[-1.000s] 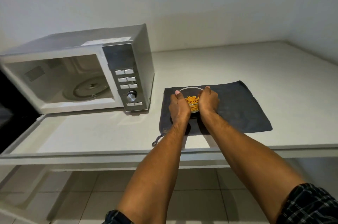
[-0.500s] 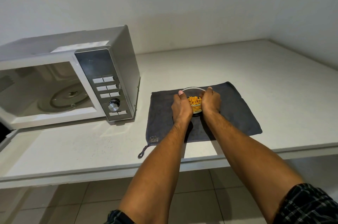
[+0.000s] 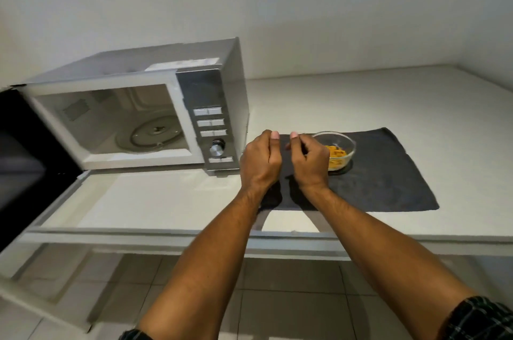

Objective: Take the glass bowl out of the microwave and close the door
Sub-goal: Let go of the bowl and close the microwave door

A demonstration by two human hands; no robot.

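The microwave (image 3: 144, 109) stands at the left of the frame on the white worktop (image 3: 388, 101). Its door (image 3: 25, 162) is open at the far left edge, and the round turntable (image 3: 155, 135) inside carries nothing. A dark cloth (image 3: 388, 181) lies in the middle right of the frame. The glass bowl (image 3: 340, 149) with yellow pieces stands on the cloth, near its upper left part. The left hand (image 3: 261, 162) and the right hand (image 3: 309, 160) are side by side in the centre, fingers curled, holding nothing. The right hand partly covers the left side of the bowl, and whether it touches it cannot be told.
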